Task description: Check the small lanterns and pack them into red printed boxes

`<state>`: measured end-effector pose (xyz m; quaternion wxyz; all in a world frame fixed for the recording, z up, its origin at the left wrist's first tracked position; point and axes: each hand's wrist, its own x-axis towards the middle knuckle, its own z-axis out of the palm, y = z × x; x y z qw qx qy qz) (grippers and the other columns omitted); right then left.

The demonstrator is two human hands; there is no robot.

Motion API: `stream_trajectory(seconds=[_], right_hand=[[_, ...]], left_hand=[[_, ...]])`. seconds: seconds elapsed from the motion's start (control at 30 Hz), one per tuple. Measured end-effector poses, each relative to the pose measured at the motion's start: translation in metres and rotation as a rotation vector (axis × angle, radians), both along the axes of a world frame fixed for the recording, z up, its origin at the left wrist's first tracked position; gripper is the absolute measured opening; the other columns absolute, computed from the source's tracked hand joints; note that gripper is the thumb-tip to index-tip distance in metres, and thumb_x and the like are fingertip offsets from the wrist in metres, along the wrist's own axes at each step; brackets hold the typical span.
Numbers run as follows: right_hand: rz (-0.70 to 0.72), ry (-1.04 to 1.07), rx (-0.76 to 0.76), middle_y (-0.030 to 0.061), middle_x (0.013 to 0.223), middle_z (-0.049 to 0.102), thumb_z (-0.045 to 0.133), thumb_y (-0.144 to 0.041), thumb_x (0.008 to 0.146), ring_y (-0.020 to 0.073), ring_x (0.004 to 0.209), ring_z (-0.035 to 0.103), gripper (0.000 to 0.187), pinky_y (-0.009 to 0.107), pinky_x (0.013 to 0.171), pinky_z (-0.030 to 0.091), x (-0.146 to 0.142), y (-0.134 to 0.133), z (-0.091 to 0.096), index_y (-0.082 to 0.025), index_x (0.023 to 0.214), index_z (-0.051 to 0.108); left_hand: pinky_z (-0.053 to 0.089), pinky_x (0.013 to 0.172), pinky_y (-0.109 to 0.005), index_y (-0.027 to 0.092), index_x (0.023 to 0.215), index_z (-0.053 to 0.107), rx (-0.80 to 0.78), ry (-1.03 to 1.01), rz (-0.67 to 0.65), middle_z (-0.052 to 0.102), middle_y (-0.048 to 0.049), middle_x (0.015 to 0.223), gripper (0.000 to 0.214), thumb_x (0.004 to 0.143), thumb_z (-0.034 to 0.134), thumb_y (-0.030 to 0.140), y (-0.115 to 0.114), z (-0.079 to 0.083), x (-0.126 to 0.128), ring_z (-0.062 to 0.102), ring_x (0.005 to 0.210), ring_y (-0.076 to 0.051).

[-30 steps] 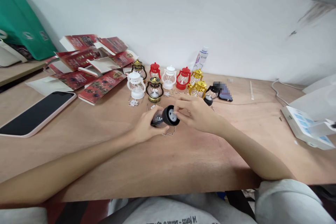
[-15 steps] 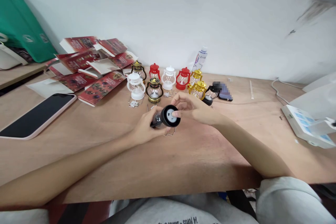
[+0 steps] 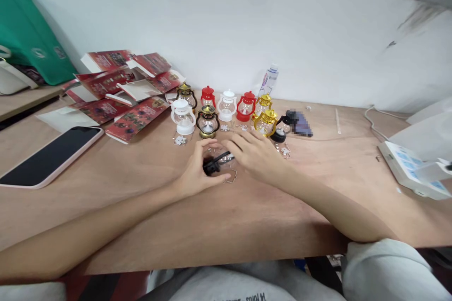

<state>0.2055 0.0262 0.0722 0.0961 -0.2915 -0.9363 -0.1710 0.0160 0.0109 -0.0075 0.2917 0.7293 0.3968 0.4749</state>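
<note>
A small toy lantern (image 3: 222,161) with a black top and clear globe lies tilted sideways between my hands, low over the table. My right hand (image 3: 256,157) is closed over its base end, which the fingers hide. My left hand (image 3: 198,167) is open around the black top, thumb and forefinger spread apart on either side. I cannot tell how firmly the left palm touches it. A thin bent wire (image 3: 231,177) shows just below the lantern. Close behind stand a bronze lantern (image 3: 207,124), a white lantern (image 3: 183,120) and a gold lantern (image 3: 265,124).
More lanterns line the back, including a red lantern (image 3: 246,107) and a black lantern (image 3: 280,129). Red boxes (image 3: 137,117) pile up at left, behind a phone (image 3: 52,155). A bottle (image 3: 269,80) leans on the wall. A power strip (image 3: 413,169) lies at right.
The lantern has turned from base facing me to lying sideways. My right hand has moved from touching the base's underside to covering it, and my left fingers have spread.
</note>
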Motion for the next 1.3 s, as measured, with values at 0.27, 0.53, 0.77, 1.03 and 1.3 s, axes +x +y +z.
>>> stream_trajectory(seconds=[0.27,0.53,0.77,1.03,1.3], right_hand=[[-0.068,0.853,-0.968,0.0048,0.093,0.068,0.073,-0.036,0.071,0.0221,0.090,0.062,0.034,0.035,0.081,0.046,0.021,0.039,-0.020,-0.017,0.096,0.062],[-0.008,1.173,-1.191,0.0025,0.107,0.065,0.082,-0.032,0.061,0.0207,0.100,0.060,0.052,0.036,0.091,0.046,0.010,0.007,-0.073,-0.022,0.106,0.058],[-0.139,1.293,-1.057,0.0013,0.095,0.063,0.080,-0.034,0.063,0.0196,0.088,0.059,0.044,0.036,0.084,0.048,0.012,0.010,-0.081,-0.022,0.096,0.053],[-0.331,1.260,-0.931,0.0053,0.102,0.061,0.081,-0.034,0.058,0.0249,0.099,0.058,0.057,0.044,0.093,0.045,0.010,0.010,-0.089,-0.021,0.102,0.048],[-0.281,1.325,-0.897,0.0047,0.108,0.058,0.078,-0.040,0.063,0.0230,0.104,0.057,0.060,0.041,0.096,0.046,0.007,0.005,-0.083,-0.022,0.108,0.042]], left_hand=[[0.048,0.081,-0.038,0.017,0.104,0.050,-0.132,0.317,-0.097,0.061,-0.0060,0.097,0.059,0.063,0.079,0.049,0.007,0.003,0.000,0.056,0.089,-0.022],[0.044,0.077,-0.032,0.015,0.085,0.061,0.076,0.638,-0.178,0.061,-0.0064,0.092,0.015,0.089,0.056,0.029,0.007,0.001,-0.001,0.056,0.087,-0.020],[0.037,0.069,-0.032,0.012,0.083,0.058,0.340,1.005,-0.051,0.058,-0.0071,0.082,0.021,0.096,0.044,0.020,-0.004,0.003,0.003,0.052,0.077,-0.021],[0.033,0.068,-0.032,0.013,0.082,0.058,0.486,1.023,-0.011,0.059,-0.0059,0.081,0.024,0.094,0.051,0.034,-0.009,0.004,0.002,0.051,0.077,-0.021],[0.032,0.067,-0.033,0.014,0.072,0.057,0.543,1.036,0.058,0.058,-0.0046,0.074,0.032,0.090,0.057,0.041,-0.009,0.002,0.005,0.051,0.071,-0.020]])
